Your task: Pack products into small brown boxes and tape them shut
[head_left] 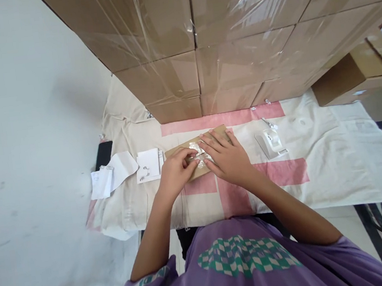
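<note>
Apparently to steady the flat brown cardboard piece (199, 172) on the cream, cloth-covered surface (335, 157), the right hand (230, 159) lies spread across it, while the left hand (176, 169) curls at its shiny clear tape (195, 147), grip unclear.

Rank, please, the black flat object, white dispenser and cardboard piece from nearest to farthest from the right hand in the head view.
1. Cardboard piece: under the right hand.
2. White dispenser: on the right.
3. Black flat object: far left.
</note>
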Available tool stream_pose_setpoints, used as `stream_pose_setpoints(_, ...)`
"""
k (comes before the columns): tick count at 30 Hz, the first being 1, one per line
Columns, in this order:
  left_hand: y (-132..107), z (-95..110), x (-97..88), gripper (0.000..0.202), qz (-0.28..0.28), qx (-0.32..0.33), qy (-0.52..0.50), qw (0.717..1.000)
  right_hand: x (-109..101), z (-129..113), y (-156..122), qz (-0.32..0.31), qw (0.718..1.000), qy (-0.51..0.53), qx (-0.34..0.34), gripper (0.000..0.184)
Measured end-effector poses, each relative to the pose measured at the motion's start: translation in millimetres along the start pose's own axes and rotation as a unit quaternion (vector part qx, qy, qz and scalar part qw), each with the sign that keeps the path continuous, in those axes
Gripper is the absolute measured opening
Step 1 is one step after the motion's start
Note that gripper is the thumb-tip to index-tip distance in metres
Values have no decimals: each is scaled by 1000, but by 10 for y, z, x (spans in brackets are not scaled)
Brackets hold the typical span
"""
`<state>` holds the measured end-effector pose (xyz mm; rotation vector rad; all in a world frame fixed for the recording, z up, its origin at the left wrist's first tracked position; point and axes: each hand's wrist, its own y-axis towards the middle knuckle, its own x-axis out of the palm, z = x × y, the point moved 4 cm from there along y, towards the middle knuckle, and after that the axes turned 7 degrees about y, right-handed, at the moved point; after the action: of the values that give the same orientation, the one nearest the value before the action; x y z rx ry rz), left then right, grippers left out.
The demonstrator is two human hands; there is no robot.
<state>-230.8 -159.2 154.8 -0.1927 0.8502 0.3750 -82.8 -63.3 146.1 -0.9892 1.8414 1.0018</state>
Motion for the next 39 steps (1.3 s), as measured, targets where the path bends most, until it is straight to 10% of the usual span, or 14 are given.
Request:
stream_pose_setpoints(8,11,-43,13,69,34,-20,25,999,4,-4,-12,4,1000,-3,-4,47)
stream_pose_setpoints(18,101,57,62,42,55,-18,157,986,5,-2,-17,19,1000,-14,1,47)
stream_pose_setpoints(24,-286,124,106,64,9,144,92,985,-14,-8,-35,41,999,-22,5,45)
stream_pose_setpoints(31,-637,-684,103,18,305,-26,-60,950,-16,-7,-24,60,998,-15,11,45)
stream_pose_setpoints(39,-598,-1104,533,28,174,-91,-66,978,-101,37,-128,178,975,131,2,23)
